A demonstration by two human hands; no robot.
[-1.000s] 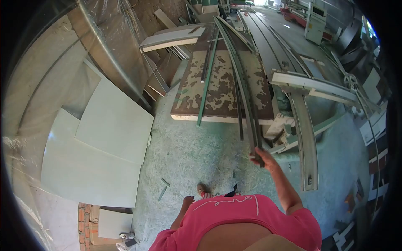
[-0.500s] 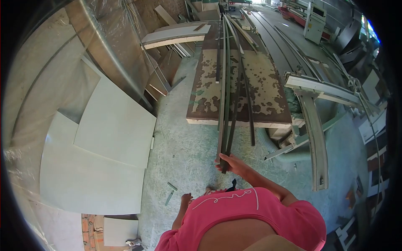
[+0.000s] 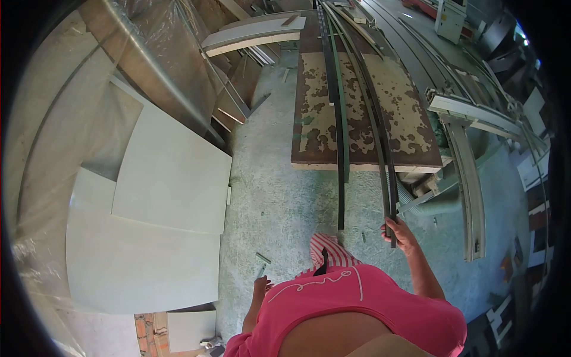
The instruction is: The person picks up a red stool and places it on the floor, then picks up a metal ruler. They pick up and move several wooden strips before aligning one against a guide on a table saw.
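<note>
My right hand [image 3: 401, 234] is closed around the near ends of two long dark strips [image 3: 380, 140]. They run from my grip up across the worn, patchy-topped table [image 3: 416, 152]. To their left, another dark strip [image 3: 341, 196] and a green strip [image 3: 342, 119] lie on the table, their near ends jutting past its front edge. My left hand [image 3: 262, 284] hangs low beside my body with fingers loosely bent and a little apart, no object visible in it. Close by it, two short pieces [image 3: 263, 258] rest on the floor.
Large pale panels [image 3: 148, 256] lean at the left, near plastic sheeting [image 3: 44, 238]. A metal rail frame [image 3: 470, 190] stands right of the table, with a ribbed hose [image 3: 437, 205] beneath. A white machine cabinet [image 3: 449, 21] is at the back right.
My right hand has moved right with the two dark strips, swinging their near ends away from the other strips. The view has shifted, and my left hand stays low by my side.
</note>
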